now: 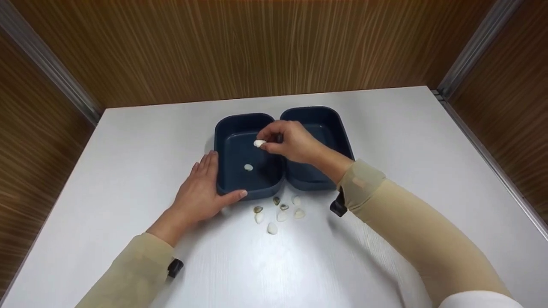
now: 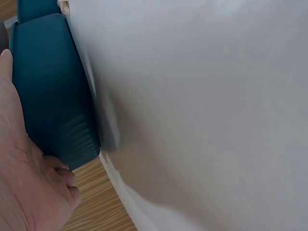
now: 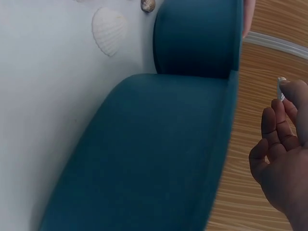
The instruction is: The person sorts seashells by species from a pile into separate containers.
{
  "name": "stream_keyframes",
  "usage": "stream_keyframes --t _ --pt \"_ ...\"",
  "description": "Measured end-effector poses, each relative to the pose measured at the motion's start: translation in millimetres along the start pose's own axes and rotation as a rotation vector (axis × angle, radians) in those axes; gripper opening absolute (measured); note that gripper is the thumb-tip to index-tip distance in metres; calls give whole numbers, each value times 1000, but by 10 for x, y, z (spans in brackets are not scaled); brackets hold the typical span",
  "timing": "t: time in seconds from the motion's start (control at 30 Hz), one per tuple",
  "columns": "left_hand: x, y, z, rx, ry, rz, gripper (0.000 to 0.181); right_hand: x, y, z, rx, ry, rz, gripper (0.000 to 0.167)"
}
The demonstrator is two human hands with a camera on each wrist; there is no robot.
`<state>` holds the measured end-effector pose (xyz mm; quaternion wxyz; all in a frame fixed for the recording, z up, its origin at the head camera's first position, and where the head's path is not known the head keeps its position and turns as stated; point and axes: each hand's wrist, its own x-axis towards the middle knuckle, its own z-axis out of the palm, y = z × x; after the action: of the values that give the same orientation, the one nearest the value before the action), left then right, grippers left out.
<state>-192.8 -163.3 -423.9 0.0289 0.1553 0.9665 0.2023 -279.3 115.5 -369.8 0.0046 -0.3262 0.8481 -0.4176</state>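
Observation:
Two dark blue containers stand side by side, the left container (image 1: 239,149) (image 2: 53,82) and the right container (image 1: 314,173) (image 3: 139,154). My left hand (image 1: 199,192) (image 2: 29,168) rests against the left container's outer side, its thumb along the front rim and its fingers straight in the head view. Above that container, my right hand (image 1: 295,143) (image 3: 284,144) pinches a white shell (image 1: 259,143) (image 3: 281,88) between thumb and fingertips. One pale shell (image 1: 248,167) lies on the left container's floor. The right container's floor is partly hidden by my right arm.
Several loose shells lie on the white table in front of the containers, among them a white shell (image 1: 272,228) and a brown shell (image 1: 276,200). Wood-patterned panels (image 1: 257,47) stand behind the table and at both sides.

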Motion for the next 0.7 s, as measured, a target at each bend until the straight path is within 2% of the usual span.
stream_keyframes --t 0.3,0.7 --pt "-1 6 48 4 2 5 134 67 154 211 -29 -25 38 17" --pt "40 27 43 12 2 13 133 96 187 200 -75 -14 77 17"
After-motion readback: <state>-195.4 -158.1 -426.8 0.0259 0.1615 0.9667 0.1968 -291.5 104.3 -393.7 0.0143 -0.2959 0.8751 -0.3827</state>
